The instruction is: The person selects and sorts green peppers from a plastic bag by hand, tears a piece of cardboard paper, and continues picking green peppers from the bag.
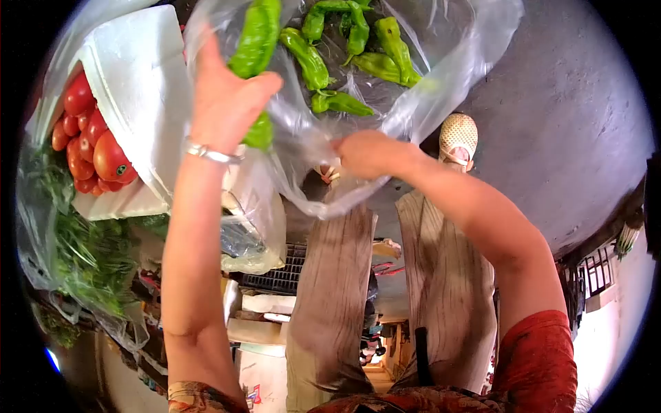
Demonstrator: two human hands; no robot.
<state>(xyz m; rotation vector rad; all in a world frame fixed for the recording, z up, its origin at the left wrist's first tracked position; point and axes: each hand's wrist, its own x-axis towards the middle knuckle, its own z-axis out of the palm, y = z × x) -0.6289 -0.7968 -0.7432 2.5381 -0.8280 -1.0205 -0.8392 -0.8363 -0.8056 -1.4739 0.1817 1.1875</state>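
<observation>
My left hand (231,103), with a silver bracelet at its wrist, is closed around a long green pepper (256,41). The pepper shows above and below the thumb; whether it is one pepper or two I cannot tell. My right hand (372,153) has its fingers curled on the near side of a clear plastic bag (475,62). The bag spreads wide at its mouth, and several wrinkled green peppers (394,48) lie inside it, to the right of my left hand.
On the left a white foam box (141,62) stands by a heap of red tomatoes (113,158). Leafy greens (89,248) in clear plastic lie below them. A black crate (275,268) is near my legs. Grey floor (551,117) stretches to the right.
</observation>
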